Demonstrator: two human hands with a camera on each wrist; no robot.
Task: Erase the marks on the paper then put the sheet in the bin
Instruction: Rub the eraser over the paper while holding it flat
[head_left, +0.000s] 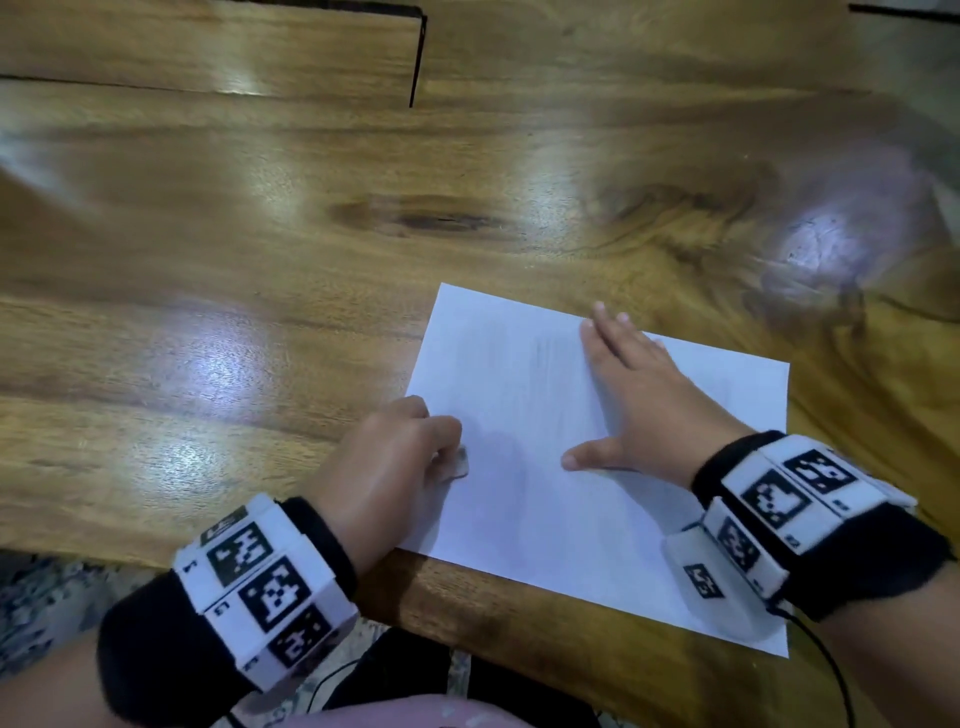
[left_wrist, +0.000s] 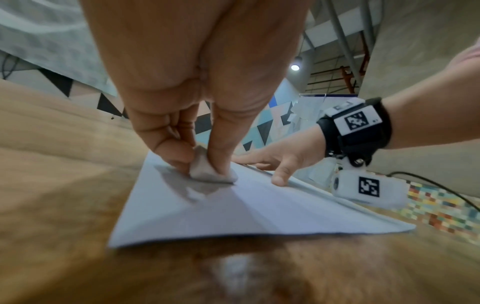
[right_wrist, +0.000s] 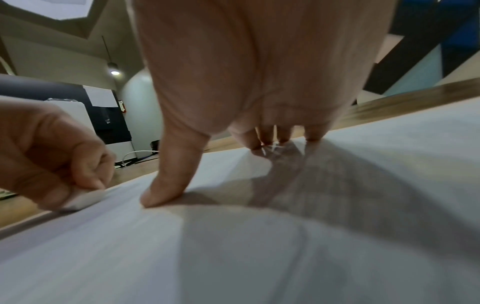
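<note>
glossy wooden table (head_left: 260, 260), white paper sheet (head_left: 519, 519) flat on it

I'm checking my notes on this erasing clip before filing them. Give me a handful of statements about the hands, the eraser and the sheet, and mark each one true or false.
1. The left hand pinches the eraser against the sheet. True.
2. The right hand is lifted clear of the sheet. False: it lies flat on it, fingers spread.
3. The eraser is at the sheet's right edge. False: it sits near the left edge.
4. The sheet lies on a wooden table. True.
5. The sheet is crumpled into a ball. False: it lies flat.
</note>
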